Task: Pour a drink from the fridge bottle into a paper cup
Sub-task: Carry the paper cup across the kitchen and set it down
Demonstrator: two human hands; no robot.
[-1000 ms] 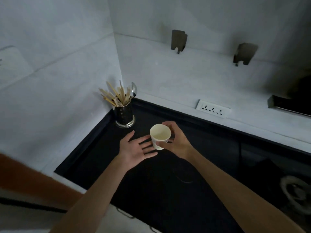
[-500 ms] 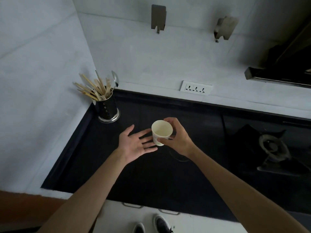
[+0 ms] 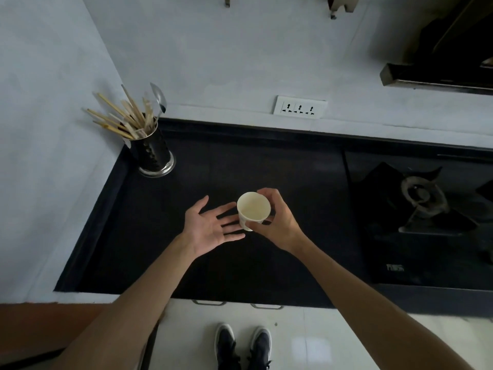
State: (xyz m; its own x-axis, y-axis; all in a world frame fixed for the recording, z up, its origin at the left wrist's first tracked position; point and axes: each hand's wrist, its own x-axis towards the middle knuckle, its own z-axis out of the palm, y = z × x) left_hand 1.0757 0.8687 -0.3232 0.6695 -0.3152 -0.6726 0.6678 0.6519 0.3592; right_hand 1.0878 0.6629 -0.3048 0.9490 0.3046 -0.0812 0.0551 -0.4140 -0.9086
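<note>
Since the earlier frame your view has tipped further down, so your shoes on the pale floor now show at the bottom centre, while hands and cup sit where they were. At centre frame, your left hand lies spread and empty, palm up, its fingertips just beside the paper cup's base, seemingly ready to steady it. Your right hand wraps the cup's side, fingers curled around it, holding it upright and apparently empty over the black countertop, likely to set it down for pouring. No bottle is in view. Farther off, a utensil holder stands at upper left, a stove burner at right, and a wall socket behind.
</note>
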